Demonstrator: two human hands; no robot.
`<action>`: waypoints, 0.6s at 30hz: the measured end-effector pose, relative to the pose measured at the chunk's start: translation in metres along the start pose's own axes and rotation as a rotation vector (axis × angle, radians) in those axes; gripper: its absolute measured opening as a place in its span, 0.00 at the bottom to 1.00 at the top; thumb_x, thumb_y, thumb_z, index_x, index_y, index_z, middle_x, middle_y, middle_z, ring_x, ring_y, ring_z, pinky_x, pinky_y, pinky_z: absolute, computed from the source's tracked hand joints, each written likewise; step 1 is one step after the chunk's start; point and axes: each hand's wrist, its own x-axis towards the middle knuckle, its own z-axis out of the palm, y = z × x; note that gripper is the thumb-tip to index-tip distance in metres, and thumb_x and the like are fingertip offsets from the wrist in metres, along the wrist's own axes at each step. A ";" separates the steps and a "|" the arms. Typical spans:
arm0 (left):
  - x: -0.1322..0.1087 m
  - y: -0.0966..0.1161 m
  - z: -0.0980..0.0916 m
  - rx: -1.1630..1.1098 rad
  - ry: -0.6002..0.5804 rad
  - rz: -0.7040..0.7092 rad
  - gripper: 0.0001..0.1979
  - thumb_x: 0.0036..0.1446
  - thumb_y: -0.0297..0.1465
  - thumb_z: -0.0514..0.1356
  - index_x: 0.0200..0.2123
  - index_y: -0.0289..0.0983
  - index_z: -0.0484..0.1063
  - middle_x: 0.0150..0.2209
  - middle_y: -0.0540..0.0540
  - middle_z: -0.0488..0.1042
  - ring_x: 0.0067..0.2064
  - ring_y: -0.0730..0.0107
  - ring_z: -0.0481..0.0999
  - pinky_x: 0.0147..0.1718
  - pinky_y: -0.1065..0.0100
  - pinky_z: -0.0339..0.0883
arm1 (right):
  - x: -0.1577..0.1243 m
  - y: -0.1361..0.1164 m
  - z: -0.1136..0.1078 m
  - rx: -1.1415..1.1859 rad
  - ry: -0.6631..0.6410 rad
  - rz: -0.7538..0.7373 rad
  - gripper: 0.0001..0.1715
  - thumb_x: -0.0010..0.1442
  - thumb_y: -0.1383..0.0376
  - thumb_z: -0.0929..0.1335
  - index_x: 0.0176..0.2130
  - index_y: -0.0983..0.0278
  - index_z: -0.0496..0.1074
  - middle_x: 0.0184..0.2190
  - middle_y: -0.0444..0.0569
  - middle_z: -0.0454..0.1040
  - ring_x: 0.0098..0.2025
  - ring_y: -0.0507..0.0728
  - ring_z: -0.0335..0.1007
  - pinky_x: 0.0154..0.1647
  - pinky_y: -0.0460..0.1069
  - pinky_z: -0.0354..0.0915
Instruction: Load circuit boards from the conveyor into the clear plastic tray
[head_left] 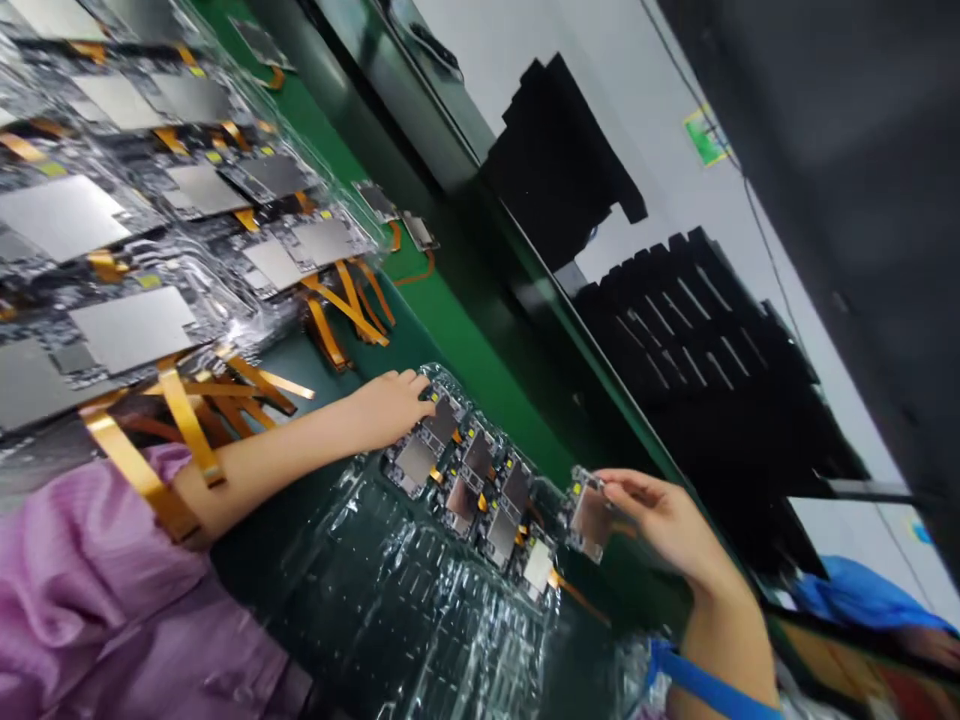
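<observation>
My right hand pinches a small circuit board by its upper edge, with a metal shield on its face and an orange ribbon cable. It hangs just right of a clear plastic tray on the green mat. Several similar boards lie in the tray's far part, toward the mat's back edge. My left hand is at the tray's far left corner, fingers curled on its rim and thumb against a board. Ribbon cables from the stack at the left lie across my left forearm.
Stacked clear trays full of boards fill the left side, orange ribbon cables hanging over their edge. Loose boards lie on the green mat behind. Black stepped trays stand farther back. A blue sleeve shows at far right.
</observation>
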 end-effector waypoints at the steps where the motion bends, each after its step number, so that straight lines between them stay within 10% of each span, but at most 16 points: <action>1: -0.001 -0.001 0.001 0.011 -0.003 0.009 0.18 0.63 0.26 0.55 0.55 0.42 0.72 0.55 0.37 0.67 0.50 0.54 0.69 0.45 0.59 0.65 | -0.008 0.019 0.002 -0.004 -0.040 0.056 0.38 0.48 0.36 0.76 0.41 0.64 0.80 0.37 0.54 0.75 0.39 0.66 0.72 0.40 0.54 0.70; 8: -0.005 -0.004 0.003 0.031 -0.005 0.029 0.18 0.64 0.30 0.56 0.56 0.44 0.70 0.59 0.39 0.65 0.53 0.52 0.69 0.48 0.56 0.66 | -0.005 0.112 0.047 0.071 0.096 0.118 0.36 0.47 0.39 0.72 0.41 0.65 0.78 0.37 0.54 0.75 0.37 0.66 0.71 0.33 0.53 0.69; 18: -0.010 -0.011 0.008 -0.007 0.023 0.054 0.17 0.65 0.32 0.54 0.56 0.44 0.70 0.61 0.40 0.63 0.54 0.52 0.68 0.51 0.52 0.66 | 0.010 0.134 0.075 -0.061 0.437 -0.004 0.30 0.48 0.41 0.69 0.35 0.63 0.78 0.41 0.55 0.71 0.38 0.65 0.69 0.41 0.57 0.65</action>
